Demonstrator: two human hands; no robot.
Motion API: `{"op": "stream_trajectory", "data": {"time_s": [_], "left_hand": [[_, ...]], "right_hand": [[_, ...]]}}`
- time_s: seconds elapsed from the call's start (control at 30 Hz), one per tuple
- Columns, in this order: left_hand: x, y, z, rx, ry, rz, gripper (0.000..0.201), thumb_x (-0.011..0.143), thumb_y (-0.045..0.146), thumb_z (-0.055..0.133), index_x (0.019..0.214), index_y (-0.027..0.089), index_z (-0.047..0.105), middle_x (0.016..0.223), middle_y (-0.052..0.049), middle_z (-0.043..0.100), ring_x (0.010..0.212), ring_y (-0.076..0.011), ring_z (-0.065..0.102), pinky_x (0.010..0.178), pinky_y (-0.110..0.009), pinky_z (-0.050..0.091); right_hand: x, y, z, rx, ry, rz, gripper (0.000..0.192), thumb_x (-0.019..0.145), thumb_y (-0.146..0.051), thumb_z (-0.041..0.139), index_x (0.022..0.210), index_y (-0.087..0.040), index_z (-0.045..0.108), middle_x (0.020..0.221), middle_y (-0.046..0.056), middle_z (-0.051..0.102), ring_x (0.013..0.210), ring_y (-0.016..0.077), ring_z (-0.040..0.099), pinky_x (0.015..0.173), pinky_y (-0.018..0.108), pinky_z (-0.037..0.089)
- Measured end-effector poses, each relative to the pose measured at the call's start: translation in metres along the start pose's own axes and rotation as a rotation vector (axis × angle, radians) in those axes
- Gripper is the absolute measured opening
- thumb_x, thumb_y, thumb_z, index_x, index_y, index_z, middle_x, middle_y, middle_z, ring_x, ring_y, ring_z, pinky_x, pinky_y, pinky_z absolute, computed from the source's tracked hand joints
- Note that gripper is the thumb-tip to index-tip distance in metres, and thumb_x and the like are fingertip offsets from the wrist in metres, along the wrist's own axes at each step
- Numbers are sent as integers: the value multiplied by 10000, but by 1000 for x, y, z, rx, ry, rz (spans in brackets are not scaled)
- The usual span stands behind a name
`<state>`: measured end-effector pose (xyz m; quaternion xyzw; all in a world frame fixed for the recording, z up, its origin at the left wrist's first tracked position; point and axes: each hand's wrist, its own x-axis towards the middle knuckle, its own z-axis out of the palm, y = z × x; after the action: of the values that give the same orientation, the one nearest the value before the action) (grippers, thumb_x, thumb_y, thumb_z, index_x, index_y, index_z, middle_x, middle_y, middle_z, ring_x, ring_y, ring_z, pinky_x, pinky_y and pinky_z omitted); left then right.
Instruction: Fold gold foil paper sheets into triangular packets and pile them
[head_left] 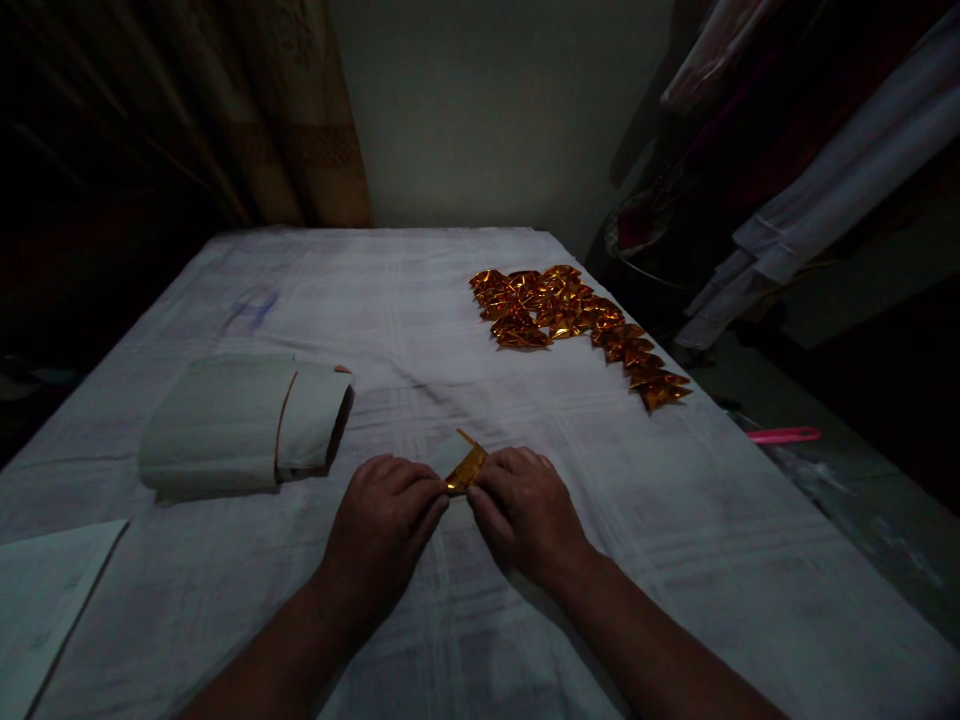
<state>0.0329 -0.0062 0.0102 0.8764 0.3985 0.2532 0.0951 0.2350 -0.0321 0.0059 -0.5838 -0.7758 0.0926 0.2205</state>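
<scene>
A small piece of shiny gold foil paper (468,468), partly folded and pale on its reverse side, lies between my two hands just above the cloth. My left hand (386,515) pinches its left end between thumb and fingers. On the other end, my right hand (529,505) is closed in a pinch too. The fingertips hide both ends of the paper. Farther off to the right lies a cluster of folded gold foil pieces (525,300), with a row of them trailing toward the table's right edge.
A stack of folded pale paper sheets (225,425) rests left of my hands. Another pale sheet (52,600) lies at the near left corner. Plaid cloth (360,290) covers the table. Clothes (847,190) hang beyond the right edge, above a pink-handled object (784,436).
</scene>
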Motion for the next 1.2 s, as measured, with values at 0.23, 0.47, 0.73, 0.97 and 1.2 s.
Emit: {"op": "stream_trajectory", "data": {"time_s": [0.23,0.47,0.73,0.97,1.2], "left_hand": [[2,-2,5,-47,-17,-142,171,955,306,585,872,235,716,925,-42,712,896,-228,622,860,-429,458],[5,2,7,-37,-10,-205,165,939,311,603,831,230,697,885,-29,678,914,-232,595,870,-429,422],[9,7,9,19,18,-243,205,933,329,582,789,220,679,848,-38,666,882,-234,585,855,-422,418],[11,9,13,46,28,-267,188,920,316,581,775,215,645,840,-41,652,881,-244,578,849,-431,410],[12,11,11,51,1,-311,146,897,282,625,771,217,591,835,-35,629,888,-252,568,849,-434,419]], "right_hand": [[3,-7,6,-70,7,85,113,950,-242,572,863,-217,640,925,64,654,878,229,576,775,358,411],[6,-11,9,-110,-4,160,116,941,-261,589,847,-207,629,940,69,644,900,241,579,794,367,417],[9,-12,8,-171,1,159,135,952,-270,570,850,-206,630,910,72,634,882,234,580,773,352,410],[10,-12,10,-192,8,165,131,953,-278,574,864,-202,633,920,75,640,884,235,583,768,348,405],[10,-14,9,-166,9,201,92,938,-267,601,882,-201,631,908,68,635,883,232,594,754,340,400]]}}
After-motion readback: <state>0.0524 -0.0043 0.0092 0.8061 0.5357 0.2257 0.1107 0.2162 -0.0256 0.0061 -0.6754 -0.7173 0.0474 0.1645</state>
